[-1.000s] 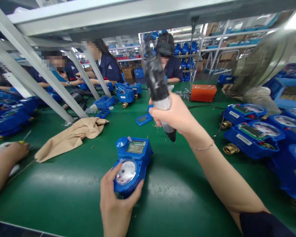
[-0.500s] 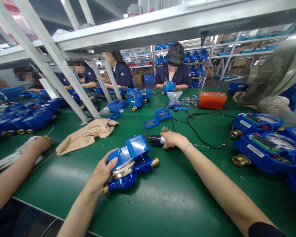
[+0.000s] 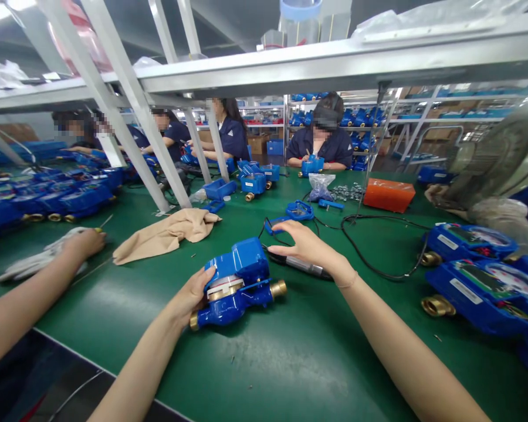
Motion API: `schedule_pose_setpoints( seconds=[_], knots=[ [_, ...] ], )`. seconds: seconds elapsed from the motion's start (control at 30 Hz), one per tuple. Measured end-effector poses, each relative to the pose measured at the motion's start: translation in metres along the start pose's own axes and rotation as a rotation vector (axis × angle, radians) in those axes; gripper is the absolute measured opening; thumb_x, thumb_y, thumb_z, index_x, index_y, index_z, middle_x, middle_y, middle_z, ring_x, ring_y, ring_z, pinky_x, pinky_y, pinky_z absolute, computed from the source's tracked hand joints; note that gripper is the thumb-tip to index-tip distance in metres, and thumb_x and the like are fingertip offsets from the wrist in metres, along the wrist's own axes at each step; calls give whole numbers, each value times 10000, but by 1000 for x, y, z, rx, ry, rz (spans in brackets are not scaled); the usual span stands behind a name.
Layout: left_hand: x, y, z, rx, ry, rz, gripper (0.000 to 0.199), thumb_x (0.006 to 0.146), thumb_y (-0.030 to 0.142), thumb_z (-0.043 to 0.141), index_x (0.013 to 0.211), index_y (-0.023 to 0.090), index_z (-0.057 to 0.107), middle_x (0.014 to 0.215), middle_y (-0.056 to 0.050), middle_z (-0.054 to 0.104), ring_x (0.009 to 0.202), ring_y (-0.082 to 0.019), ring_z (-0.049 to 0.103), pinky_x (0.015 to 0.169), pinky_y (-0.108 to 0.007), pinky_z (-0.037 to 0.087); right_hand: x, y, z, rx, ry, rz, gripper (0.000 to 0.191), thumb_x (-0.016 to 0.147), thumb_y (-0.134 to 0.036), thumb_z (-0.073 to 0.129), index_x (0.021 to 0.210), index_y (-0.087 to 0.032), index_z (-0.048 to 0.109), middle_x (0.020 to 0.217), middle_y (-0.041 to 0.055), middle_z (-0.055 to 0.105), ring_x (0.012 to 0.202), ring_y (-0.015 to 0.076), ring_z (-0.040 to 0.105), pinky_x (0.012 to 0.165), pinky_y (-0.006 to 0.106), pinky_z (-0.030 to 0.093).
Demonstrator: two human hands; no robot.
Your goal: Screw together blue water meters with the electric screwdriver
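Observation:
My left hand [image 3: 192,294] grips a blue water meter [image 3: 231,306] by its left side, thumb on the blue housing. The meter is tilted, with brass threaded ends showing at left and right. Over the black electric screwdriver [image 3: 297,264], which lies on the green table, my right hand [image 3: 310,249] is spread with thumb and fingers apart. Part of the screwdriver is hidden behind that hand and wrist. Just beyond the fingers are a small blue tray [image 3: 275,226] and a blue open cover [image 3: 300,210].
Open blue meters [image 3: 488,293] stand at right, beside a black cable [image 3: 356,252]. A beige cloth [image 3: 167,234] lies left. Another person's hand [image 3: 87,241] rests near white gloves [image 3: 39,258]. An orange box [image 3: 388,195] is farther back, and a metal shelf [image 3: 312,70] spans overhead.
My right hand has let go of the screwdriver and opened above it. My left hand still holds the meter, now turned slightly. The view has shifted.

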State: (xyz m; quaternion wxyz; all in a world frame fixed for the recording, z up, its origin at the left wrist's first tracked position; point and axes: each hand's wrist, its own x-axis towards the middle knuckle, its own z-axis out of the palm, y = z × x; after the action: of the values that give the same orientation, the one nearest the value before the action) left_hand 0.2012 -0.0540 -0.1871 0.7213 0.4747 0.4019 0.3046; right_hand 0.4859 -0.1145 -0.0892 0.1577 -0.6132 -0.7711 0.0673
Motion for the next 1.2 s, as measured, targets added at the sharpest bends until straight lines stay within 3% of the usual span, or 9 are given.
schedule_pose_setpoints(
  seconds=[0.1,0.2,0.37,0.6,0.7,0.8,0.9,1.03,1.2],
  knots=[
    [0,3,2,32,27,74,713,719,648,709,1205,151,553,1048,-129,744,918,-309,716,803,-400,558,10,-30,4,61,31,-222,705,838,-536,689,1405,-191,452,1477,93,468,1374,181,410,1140,279,313],
    [-3,7,7,75,61,137,672,730,616,721,1189,150,566,1082,-114,736,979,-299,699,852,-373,539,24,-56,17,28,-6,-339,764,786,-556,735,1405,-200,462,1429,99,527,1334,228,469,1122,346,328],
    [-24,4,9,103,190,186,612,795,637,637,1189,177,552,1103,-109,718,1031,-306,683,873,-406,546,47,-71,25,-151,-90,-345,726,779,-705,635,1233,-140,614,1099,180,690,989,345,672,825,408,501],
    [-63,-82,-9,233,683,380,528,796,617,615,1118,202,566,1144,-146,668,1096,-360,643,998,-531,492,40,-76,12,-357,-115,-191,600,614,-620,776,935,-118,703,830,177,722,751,385,703,637,391,517],
    [-61,-104,2,629,527,555,462,776,522,662,1118,212,660,1246,-147,649,1224,-376,558,1096,-573,396,32,-82,13,-381,-74,-105,588,673,-630,700,942,-106,702,851,188,723,788,394,701,687,419,520],
    [-46,-91,20,802,381,545,526,792,520,642,1171,155,664,1355,-179,583,1335,-381,451,1134,-588,334,27,-83,13,-379,-41,1,573,721,-619,643,943,-95,706,870,196,725,823,394,700,716,428,518],
    [-27,-62,38,656,309,507,553,869,558,535,1208,129,621,1332,-181,590,1328,-348,462,1157,-543,301,21,-75,10,-357,-11,130,540,746,-575,620,932,-76,711,882,214,723,846,401,697,714,424,516],
    [-10,-34,69,274,137,424,640,900,621,467,1361,176,470,1315,-142,622,1260,-307,552,1086,-450,419,10,-59,4,-281,33,301,554,802,-579,531,926,-68,708,921,240,717,857,411,690,712,436,503],
    [-1,-11,99,-260,84,250,969,734,619,724,1507,287,244,1346,-108,609,1236,-291,585,1038,-402,467,-7,-49,-3,-124,81,404,477,797,-542,549,857,-89,685,924,246,705,895,413,665,739,429,465]
  ],
)
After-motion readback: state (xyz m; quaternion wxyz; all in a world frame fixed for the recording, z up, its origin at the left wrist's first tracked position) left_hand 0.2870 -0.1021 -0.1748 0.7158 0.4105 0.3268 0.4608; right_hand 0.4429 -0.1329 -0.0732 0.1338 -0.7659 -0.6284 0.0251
